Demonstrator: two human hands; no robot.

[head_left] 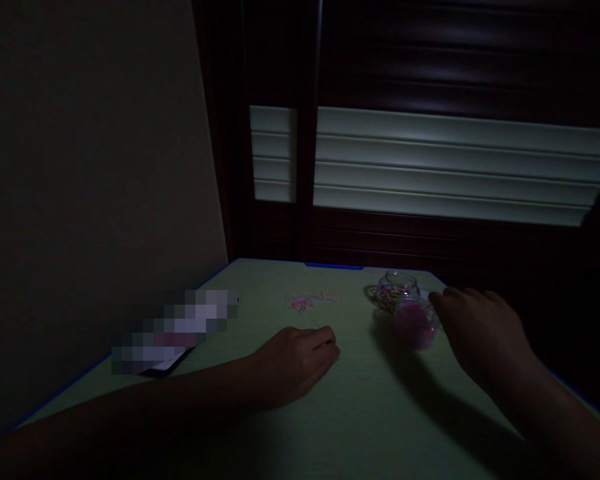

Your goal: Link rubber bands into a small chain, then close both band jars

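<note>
A small heap of thin pink and pale pieces point(305, 302) lies on the light green table. Just in front of it is my left hand point(300, 360), its fingers curled together; whatever may be between the fingertips is too small to make out. My right hand point(475, 327) reaches from the right, its fingers at the rim of a clear jar with pink contents point(415, 325), which looks tilted and slightly blurred. Behind that jar stands another clear round jar point(395, 291) holding many-coloured small pieces.
At the table's left side lies a flat, pixelated object point(180, 333) with a dark edge. The table point(340, 413) has a blue rim. A wall rises on the left, and dark wooden panels with pale slats point(430, 167) stand behind the table.
</note>
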